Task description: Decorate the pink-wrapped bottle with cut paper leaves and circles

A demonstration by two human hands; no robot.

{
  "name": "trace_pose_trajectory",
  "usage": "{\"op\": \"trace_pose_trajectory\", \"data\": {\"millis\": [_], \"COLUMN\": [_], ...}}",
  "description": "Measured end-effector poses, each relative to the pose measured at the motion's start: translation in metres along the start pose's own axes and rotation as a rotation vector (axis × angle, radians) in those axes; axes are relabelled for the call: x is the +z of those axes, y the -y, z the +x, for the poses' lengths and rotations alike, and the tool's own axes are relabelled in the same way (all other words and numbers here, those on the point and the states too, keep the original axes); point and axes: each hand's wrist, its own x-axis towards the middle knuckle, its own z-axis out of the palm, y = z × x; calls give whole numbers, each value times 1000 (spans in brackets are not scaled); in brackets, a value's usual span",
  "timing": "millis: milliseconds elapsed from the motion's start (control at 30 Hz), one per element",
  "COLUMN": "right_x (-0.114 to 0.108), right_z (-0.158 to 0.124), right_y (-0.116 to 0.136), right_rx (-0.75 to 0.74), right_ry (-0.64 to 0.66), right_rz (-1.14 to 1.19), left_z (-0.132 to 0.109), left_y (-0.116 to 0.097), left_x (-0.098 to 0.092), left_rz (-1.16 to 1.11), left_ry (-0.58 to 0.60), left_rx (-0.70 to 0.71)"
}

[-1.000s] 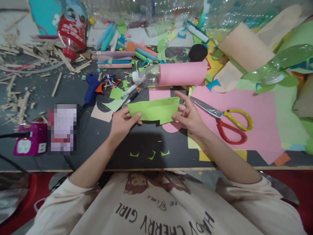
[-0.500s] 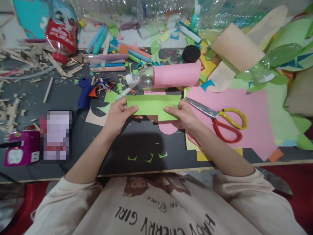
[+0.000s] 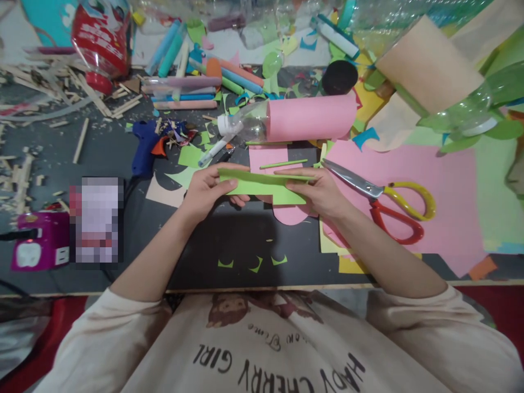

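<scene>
A folded piece of bright green paper [image 3: 256, 185] is stretched between my hands above the dark table. My left hand [image 3: 210, 188] pinches its left end, thumb in front. The right end is gripped by my right hand [image 3: 319, 188], with the thumb on the near face. Its upper edge bends away, so a crease runs along it. Beneath it, pink paper pieces [image 3: 290, 214] lie partly hidden. Just beyond sits a clear bottle wrapped in pink paper [image 3: 311, 118]. Scissors with yellow and red handles [image 3: 379, 199] rest beside my right hand on a pink sheet [image 3: 446, 218].
A blue glue gun [image 3: 143, 147] lies left of my hands, near a phone [image 3: 98, 221] and a purple box [image 3: 41, 240]. Markers [image 3: 184, 98], wood sticks [image 3: 82, 139] and a red-labelled bottle [image 3: 100, 46] are farther back. Small green scraps [image 3: 256, 265] lie near the table edge.
The green paper has tilted and its top edge now folds away, showing a crease. Both hands have shifted slightly right in view, and the whole scene has moved a little with the camera.
</scene>
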Motion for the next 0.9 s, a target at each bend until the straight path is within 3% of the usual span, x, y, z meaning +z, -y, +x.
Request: {"op": "trace_pose_trajectory", "data": {"millis": [300, 567, 700, 800, 900], "right_x": [2, 1, 0, -4, -8], "right_z": [-1, 0, -3, -5, -5], "right_y": [7, 5, 4, 2, 0], "right_rx": [126, 85, 72, 81, 60], "right_ry": [40, 24, 64, 80, 138], "right_rz": [167, 171, 136, 41, -36], "left_z": [-5, -5, -6, -5, -3], "left_y": [-3, -2, -2, 2, 6], "left_x": [3, 1, -1, -3, -3], "left_rz": [-62, -49, -66, 18, 173], "left_ry": [-29, -34, -14, -94, -216], "left_rx": [-19, -27, 78, 170, 166]}}
